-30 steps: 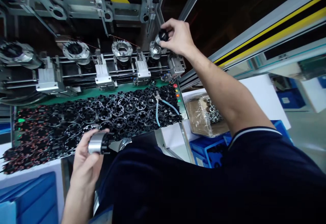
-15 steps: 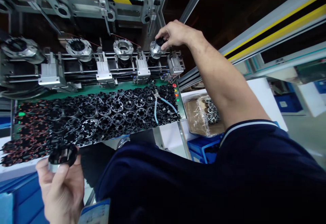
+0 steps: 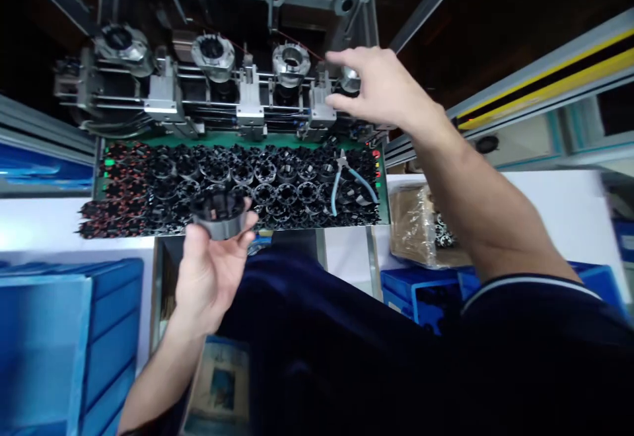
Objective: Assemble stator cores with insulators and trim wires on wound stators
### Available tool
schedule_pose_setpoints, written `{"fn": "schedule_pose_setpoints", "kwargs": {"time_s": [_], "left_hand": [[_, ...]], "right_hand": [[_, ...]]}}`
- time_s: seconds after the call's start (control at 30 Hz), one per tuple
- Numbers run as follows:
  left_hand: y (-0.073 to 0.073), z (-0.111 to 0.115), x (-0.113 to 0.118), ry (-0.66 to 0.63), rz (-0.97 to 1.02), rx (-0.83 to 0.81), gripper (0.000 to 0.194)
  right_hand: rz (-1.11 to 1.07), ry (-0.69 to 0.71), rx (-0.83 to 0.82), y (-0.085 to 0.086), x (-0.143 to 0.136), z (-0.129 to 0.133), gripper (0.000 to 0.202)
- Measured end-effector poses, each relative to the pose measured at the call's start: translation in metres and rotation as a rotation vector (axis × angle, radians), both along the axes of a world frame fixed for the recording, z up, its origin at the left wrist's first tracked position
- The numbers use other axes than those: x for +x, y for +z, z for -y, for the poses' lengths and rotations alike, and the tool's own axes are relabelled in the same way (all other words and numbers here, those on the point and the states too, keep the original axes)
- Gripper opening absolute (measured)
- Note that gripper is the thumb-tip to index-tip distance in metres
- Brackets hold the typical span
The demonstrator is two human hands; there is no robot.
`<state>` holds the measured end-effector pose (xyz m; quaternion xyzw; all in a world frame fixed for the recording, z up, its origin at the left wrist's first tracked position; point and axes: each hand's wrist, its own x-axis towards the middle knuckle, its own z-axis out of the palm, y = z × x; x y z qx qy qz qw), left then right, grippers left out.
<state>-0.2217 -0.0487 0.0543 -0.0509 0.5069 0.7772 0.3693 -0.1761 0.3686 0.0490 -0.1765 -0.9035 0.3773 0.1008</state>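
Above the front edge of the green tray [image 3: 232, 139], L hand [image 3: 211, 281] grasps one ring part [image 3: 222, 228]: thumb at its L side, fingertips round its R side, palm below, toothed face up. Upper rim = black; lower wall = grey. The part overlaps the tray load in view; contact w/ it can't be told.

R hand [image 3: 384, 86] is at the far R fixture [image 3: 351, 81], back of hand up. Thumb & index are spread apart w/ fixture metal showing btwn them. Grip: released, as far as visible; can't tell if the hand touches the fixture, other fingers being mostly hidden.

Machine, L to R: 1st fixture [image 3: 123, 46] & 2nd fixture [image 3: 212, 53], each w/ dark center; 3rd fixture [image 3: 291, 78], w/ open metal ring on top; then the far R fixture, partly covered by R hand. Metal blocks [image 3: 250, 111] stand btwn fixtures.

Tray load: black slotted rings [image 3: 265, 191], packed close over mid. & R sections; red-wound parts [image 3: 123, 185] at L end. Pliers [image 3: 341, 160] w/ light-blue handles lie on top near R end, tips pointing away from the body, handles spread.

Surroundings: carton w/ clear plastic [image 3: 411, 224] R of tray, partly behind R arm [image 3: 475, 185]; large blue bin [image 3: 113, 330] at lower L; smaller blue bin [image 3: 401, 284] below carton.
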Motion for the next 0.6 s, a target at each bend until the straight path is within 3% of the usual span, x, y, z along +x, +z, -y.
{"fn": "schedule_pose_setpoints", "kwargs": {"time_s": [0.07,0.1,0.2,0.27,0.33,0.4,0.5,0.6], "left_hand": [[0.003,-0.009,0.003,-0.069,-0.02,0.025,0.065],[0.004,-0.012,0.005,-0.089,-0.036,0.038,0.064],[0.004,-0.021,0.009,-0.103,-0.055,0.089,0.056],[0.0,-0.027,0.005,-0.139,-0.072,0.131,0.053],[-0.009,-0.031,-0.012,-0.231,-0.14,0.137,0.054],[-0.02,-0.035,-0.048,-0.309,-0.277,0.091,0.062],[-0.032,-0.044,-0.139,-0.237,-0.611,-0.102,0.07],[-0.033,-0.057,-0.243,-0.086,-1.051,-0.512,0.064]], "right_hand": [[-0.052,0.272,-0.298,0.033,0.007,0.065,0.072],[-0.063,0.405,-0.37,0.048,0.013,0.097,0.067],[-0.137,0.577,-0.354,0.075,0.026,0.167,0.048],[-0.157,0.565,-0.291,0.078,0.027,0.182,0.043],[-0.139,0.501,-0.238,0.075,0.021,0.173,0.042],[-0.133,0.411,-0.179,0.071,0.006,0.148,0.044],[-0.179,0.204,-0.06,0.064,-0.033,0.092,0.05],[-0.224,0.021,0.11,0.045,-0.082,0.03,0.054]]}}
